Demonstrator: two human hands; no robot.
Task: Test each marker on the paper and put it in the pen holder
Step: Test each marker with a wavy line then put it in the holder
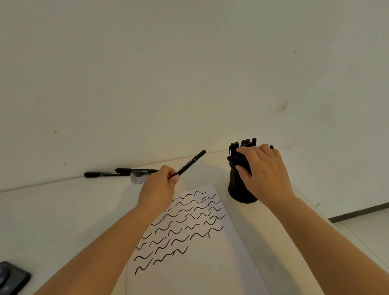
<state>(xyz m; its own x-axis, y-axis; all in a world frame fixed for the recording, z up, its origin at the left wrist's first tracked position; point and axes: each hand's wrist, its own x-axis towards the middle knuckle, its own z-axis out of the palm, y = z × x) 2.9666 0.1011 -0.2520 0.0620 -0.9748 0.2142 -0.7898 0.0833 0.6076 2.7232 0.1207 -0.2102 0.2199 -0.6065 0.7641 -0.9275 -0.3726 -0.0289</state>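
Note:
My left hand pinches a black marker near its lower end, the capped end pointing up and to the right above the table. My right hand curls around the black mesh pen holder, which stands upright right of the paper and is packed with several black markers. The white paper lies in front of me, covered with several rows of black wavy test strokes. Two more black markers lie end to end by the wall at the table's back left.
A round clear tape roll lies just behind my left hand. A dark phone-like device sits at the table's front-left corner. The white wall rises directly behind the table; the table's right edge drops to the floor.

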